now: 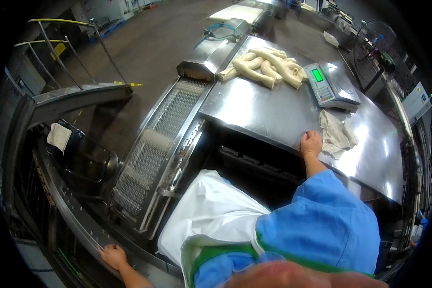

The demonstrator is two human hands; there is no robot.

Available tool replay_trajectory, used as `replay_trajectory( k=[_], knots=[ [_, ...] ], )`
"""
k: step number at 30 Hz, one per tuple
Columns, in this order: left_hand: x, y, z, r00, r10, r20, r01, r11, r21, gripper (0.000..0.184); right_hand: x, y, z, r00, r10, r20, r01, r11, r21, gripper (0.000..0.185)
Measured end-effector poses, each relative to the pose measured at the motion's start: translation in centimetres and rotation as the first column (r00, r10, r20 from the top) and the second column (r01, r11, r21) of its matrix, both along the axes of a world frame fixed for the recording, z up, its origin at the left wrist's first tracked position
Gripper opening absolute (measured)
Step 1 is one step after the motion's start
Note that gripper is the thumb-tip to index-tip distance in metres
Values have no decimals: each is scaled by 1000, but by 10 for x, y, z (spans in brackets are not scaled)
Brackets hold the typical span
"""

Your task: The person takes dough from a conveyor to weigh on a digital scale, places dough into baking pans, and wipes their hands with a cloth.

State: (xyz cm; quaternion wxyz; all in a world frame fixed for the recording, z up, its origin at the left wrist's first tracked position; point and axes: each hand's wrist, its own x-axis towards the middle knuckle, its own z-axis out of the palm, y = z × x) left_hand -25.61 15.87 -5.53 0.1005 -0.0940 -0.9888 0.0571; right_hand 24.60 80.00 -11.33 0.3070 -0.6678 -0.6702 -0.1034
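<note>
My right hand (311, 142) rests at the near edge of the steel table (266, 120), its fingers curled in and nothing visible in them. Just beside it lies a crumpled beige cloth (337, 134). My left hand (113, 256) lies on a dark metal rail (84, 233) at the lower left, fingers apart and bent lightly over its edge, holding nothing. Farther back on the table is a pile of long, pale dough-like rolls (254, 72). To their right stands a digital scale (332, 87) with a lit green display.
A metal mesh conveyor (161, 137) runs along the table's left side, under a steel housing (216, 50). A black chair (84, 156) with a pale cloth (59, 136) over it stands left, near railed steps (81, 91). My white apron (211, 206) hangs close to the conveyor frame.
</note>
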Motion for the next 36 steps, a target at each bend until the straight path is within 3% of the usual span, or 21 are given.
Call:
replay_trajectory(
  k=[10,13,19,24,36],
  knots=[
    [1,4,4,1000,-7,8,7,1000,-19,14,-2,-1,1,1000,-30,7,30,1000,1,15],
    [2,5,6,999,16,31,-15,1000,-12,13,-5,-3,7,997,-72,9,73,990,-119,17],
    [1,5,5,1000,13,24,-13,1000,14,12,-4,-4,7,998,-58,10,59,993,-99,18],
    [2,6,6,1000,-5,-4,5,1000,-1,10,-4,-4,5,999,-9,37,8,1000,21,16],
    [3,8,8,999,16,36,-16,1000,3,12,-2,-2,3,1000,11,21,-11,999,39,15]
  ],
)
